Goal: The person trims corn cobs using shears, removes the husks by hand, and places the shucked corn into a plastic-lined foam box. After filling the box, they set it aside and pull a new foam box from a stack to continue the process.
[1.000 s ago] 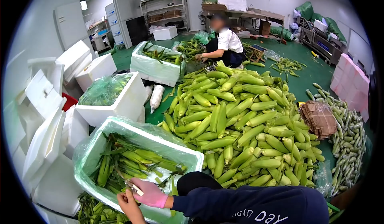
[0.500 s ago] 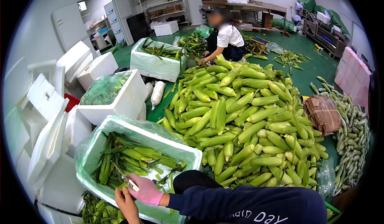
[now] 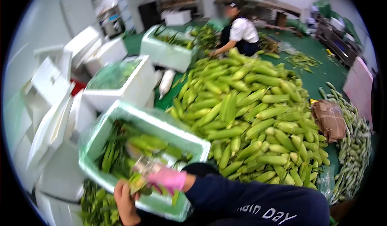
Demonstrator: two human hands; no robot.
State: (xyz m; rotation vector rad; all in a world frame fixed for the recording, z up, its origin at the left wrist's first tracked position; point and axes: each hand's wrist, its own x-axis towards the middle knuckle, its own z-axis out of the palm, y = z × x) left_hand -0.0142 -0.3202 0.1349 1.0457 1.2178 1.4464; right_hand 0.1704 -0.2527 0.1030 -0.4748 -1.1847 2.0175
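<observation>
A pink glove covers my right hand, which is closed round a knife; motion blurs the blade and white handle. My bare left hand grips a yellow-green ear of corn, seen nearly end-on and partly hidden by the fingers. Both hands work close together above the near edge of a green-lined foam box. Husk leaves and trimmings lie inside it. To the right rises a large pile of corn in green husks.
White foam boxes and lids crowd the left side. Another person crouches behind the pile beside a second lined box. On the right are folded brown sacks and a heap of wrapped green vegetables. Husks lie at lower left.
My right hand has moved right and slightly up with the knife, away from my left hand. A corn ear now shows at my left hand. The whole view has shifted slightly.
</observation>
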